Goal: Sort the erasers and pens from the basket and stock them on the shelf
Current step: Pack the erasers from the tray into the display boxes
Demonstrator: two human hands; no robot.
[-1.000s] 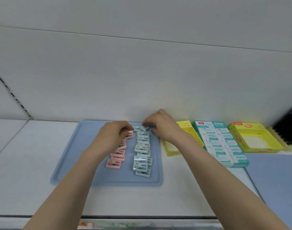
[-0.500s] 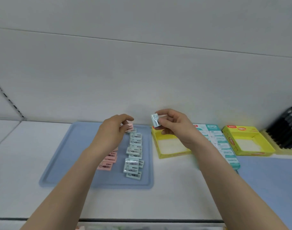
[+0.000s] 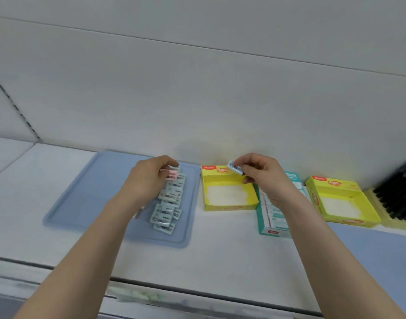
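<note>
Two hands sorting erasers on the shelf (image 3: 220,254).
The right hand (image 3: 265,178) pinches a pale blue eraser (image 3: 235,167) over the back edge of an open yellow box (image 3: 228,207); the left hand (image 3: 149,180) pinches a pink eraser (image 3: 172,175) above the row of erasers (image 3: 167,209) lying on the blue tray (image 3: 82,199).

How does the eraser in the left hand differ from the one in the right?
The left hand holds a pink eraser; the right hand holds a blue-green eraser. The pink eraser is low over the blue tray; the blue-green eraser is up above the back wall of a yellow box. The blue-green eraser tilts; the pink eraser looks roughly level. Both are small rectangles pinched by fingers.
</note>
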